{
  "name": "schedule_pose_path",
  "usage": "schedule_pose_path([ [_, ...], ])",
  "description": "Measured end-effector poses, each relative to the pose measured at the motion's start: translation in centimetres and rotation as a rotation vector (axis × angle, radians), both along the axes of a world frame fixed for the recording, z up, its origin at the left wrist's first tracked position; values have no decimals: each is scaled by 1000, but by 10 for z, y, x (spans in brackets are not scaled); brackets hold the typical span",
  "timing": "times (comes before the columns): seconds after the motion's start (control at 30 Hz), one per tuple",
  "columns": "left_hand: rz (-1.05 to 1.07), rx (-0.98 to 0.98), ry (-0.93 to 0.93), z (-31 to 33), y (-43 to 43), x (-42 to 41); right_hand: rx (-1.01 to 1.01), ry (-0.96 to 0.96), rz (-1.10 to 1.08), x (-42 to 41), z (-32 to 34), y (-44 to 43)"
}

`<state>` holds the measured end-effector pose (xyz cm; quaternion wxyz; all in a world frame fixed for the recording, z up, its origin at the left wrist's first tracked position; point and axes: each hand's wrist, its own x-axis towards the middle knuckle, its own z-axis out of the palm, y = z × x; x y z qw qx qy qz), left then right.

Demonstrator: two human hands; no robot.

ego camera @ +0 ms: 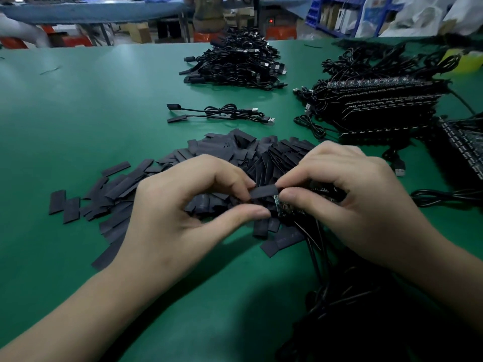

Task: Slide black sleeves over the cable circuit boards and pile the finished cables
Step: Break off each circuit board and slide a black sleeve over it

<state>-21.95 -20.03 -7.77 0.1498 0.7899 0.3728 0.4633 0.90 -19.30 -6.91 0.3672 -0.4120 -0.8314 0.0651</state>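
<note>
Left hand: I pinch a black sleeve between thumb and forefinger.
Right hand: my fingers grip the circuit board, seemingly entering the sleeve.

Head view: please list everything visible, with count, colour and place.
table: one, green, underneath everything
loose sleeves: heap, uncounted, black, centre, beyond the hands
held sleeve: one, black, between both hands
circuit board: one, greenish, partly showing at the held sleeve's right end
sleeved cables: two, black, side by side beyond the heap
cable pile: one, black, far centre
board stack: one, black, right side, cables attached
yellow container: one, far right edge
left hand: one, pinches the held sleeve
right hand: one, pinches the circuit board
</note>
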Motion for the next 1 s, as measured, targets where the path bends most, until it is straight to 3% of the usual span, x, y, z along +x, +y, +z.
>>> schedule_pose_path([
  [0.27, 71, 6, 111, 1, 4, 4, 200, -124, -8, 0, -2, 0],
  [0.73, 42, 67, 78, 0, 3, 5, -197, 160, 67, -3, -5, -1],
  [1.0, 32, 56, 92, -1, 4, 5, -238, 179, 60, -2, -6, 0],
])
